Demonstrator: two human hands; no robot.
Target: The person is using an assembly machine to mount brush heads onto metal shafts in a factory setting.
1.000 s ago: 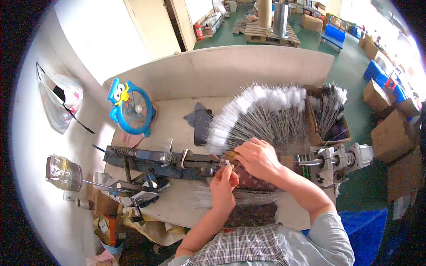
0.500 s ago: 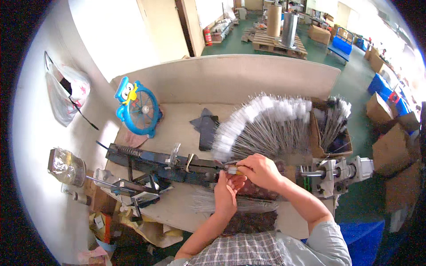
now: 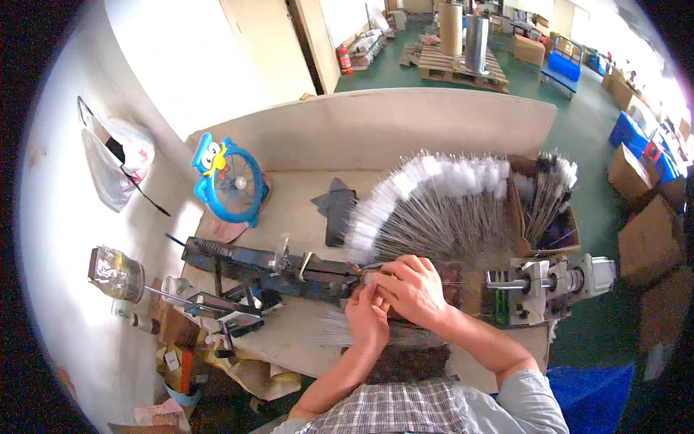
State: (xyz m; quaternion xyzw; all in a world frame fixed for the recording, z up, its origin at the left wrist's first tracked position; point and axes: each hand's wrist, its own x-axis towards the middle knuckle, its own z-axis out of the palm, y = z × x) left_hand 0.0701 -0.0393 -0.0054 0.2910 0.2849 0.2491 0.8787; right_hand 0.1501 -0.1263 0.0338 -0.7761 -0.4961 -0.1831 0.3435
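My left hand (image 3: 367,318) and my right hand (image 3: 416,289) meet at the right end of a long black metal fixture (image 3: 249,266). The fingertips of both are pinched closely together. Whatever lies between them is too small and too covered to name. Just beyond my hands a wide fan of wire-stemmed brushes (image 3: 441,177) with white bristle heads spreads over the table. Below the fixture, partly behind my left hand, lies a bundle of thin bare wires (image 3: 334,329).
At the right table edge stands a motor unit with a metal shaft (image 3: 553,284). Behind it, a cardboard box (image 3: 522,217) holds more brushes. A blue cartoon-shaped fan (image 3: 235,184) and a dark phone-like slab (image 3: 340,220) sit further back. Another motor (image 3: 116,275) is at left.
My right hand has shifted slightly left and curled in against my left fingers. The small yellow piece that showed at its fingertips is now hidden. The view has shifted a little.
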